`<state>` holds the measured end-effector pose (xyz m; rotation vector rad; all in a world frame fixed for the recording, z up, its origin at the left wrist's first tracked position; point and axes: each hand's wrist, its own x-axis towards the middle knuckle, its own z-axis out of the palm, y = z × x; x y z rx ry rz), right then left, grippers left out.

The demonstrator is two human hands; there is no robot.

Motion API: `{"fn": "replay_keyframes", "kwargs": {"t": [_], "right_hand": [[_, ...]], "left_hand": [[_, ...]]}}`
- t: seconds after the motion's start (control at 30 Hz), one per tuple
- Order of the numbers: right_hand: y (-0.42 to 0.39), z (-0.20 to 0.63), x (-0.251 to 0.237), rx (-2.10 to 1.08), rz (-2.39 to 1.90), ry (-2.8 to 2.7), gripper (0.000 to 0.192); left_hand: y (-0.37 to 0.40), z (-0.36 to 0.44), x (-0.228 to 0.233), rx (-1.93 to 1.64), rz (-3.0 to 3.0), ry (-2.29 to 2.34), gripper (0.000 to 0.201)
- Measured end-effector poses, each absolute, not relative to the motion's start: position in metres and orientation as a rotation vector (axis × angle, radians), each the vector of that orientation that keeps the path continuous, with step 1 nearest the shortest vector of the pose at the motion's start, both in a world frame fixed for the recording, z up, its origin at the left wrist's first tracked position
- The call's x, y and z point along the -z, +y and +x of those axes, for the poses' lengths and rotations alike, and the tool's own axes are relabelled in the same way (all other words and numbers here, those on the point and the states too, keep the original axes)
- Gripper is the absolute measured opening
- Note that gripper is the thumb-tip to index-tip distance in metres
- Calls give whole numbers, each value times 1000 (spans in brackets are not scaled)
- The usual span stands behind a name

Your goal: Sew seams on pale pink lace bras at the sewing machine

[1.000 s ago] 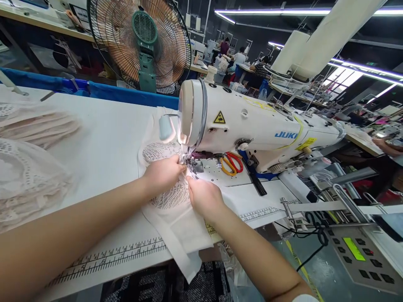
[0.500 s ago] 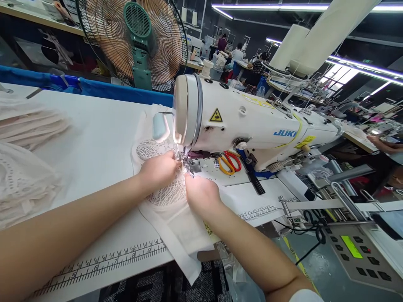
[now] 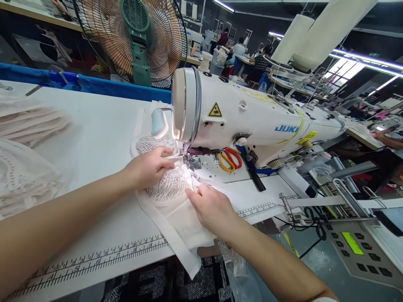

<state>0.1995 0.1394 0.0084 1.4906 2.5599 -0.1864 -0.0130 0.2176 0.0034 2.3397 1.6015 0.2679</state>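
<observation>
A cream lace bra (image 3: 166, 191) lies under the needle end of a white sewing machine (image 3: 226, 109), its pale band hanging over the table's front edge. My left hand (image 3: 149, 167) rests on the lace to the left of the needle, thumb and fingers apart. To the right and nearer me, my right hand (image 3: 215, 207) pinches the edge of the bra between thumb and fingers. The lit presser foot (image 3: 186, 159) sits between the two hands, partly hidden by cloth.
Scissors with red and yellow handles (image 3: 229, 159) lie beneath the machine arm, beside a black-handled tool (image 3: 257, 180). More lace pieces (image 3: 25, 167) are piled on the left. A fan (image 3: 138, 42) stands behind the table; a control panel (image 3: 352, 243) is at right. Several people work farther back.
My left hand has moved back from the needle and its fingers have spread. My right hand has shifted slightly toward me and right, along the bra's edge.
</observation>
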Motion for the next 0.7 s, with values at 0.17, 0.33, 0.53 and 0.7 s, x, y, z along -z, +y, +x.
{"fn": "replay_keyframes", "kwargs": {"t": [0.17, 0.33, 0.53, 0.7], "right_hand": [[144, 204, -8, 220, 1444, 2552, 56], [153, 204, -9, 227, 1397, 2523, 57], [169, 196, -13, 262, 1409, 2448, 58], [182, 184, -27, 328, 1416, 2295, 68]], "left_hand": [[202, -28, -11, 121, 2511, 1458, 69], [205, -31, -10, 294, 2453, 1494, 102], [226, -33, -9, 326, 2425, 1533, 104], [238, -32, -15, 319, 2382, 1573, 105]]}}
